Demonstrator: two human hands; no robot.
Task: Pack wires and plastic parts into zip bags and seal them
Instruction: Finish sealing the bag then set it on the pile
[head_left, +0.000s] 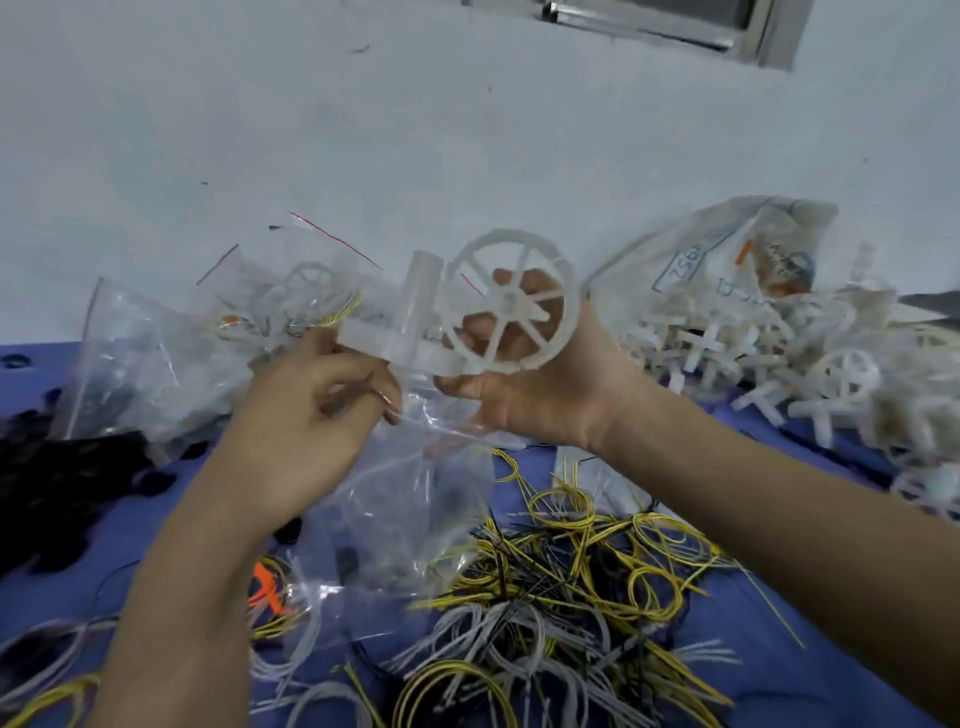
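My right hand (540, 395) grips a white spoked wheel (511, 301), fingers behind the spokes, with a cross-shaped plastic part (410, 332) just beside it. My left hand (296, 415) is curled, pinching the mouth of a clear zip bag (405, 519). The bag hangs below both hands over the yellow, grey and black wires (571, 571) heaped on the blue surface (753, 623), and a pile of white plastic parts (753, 353) lies to the right.

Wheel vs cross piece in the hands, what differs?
The wheel is a round rim with spokes; the cross piece is straight bars crossing. The wheel sits in the right hand; the cross piece pokes out left of it, toward the left hand, which pinches the zip bag. Both are white plastic.
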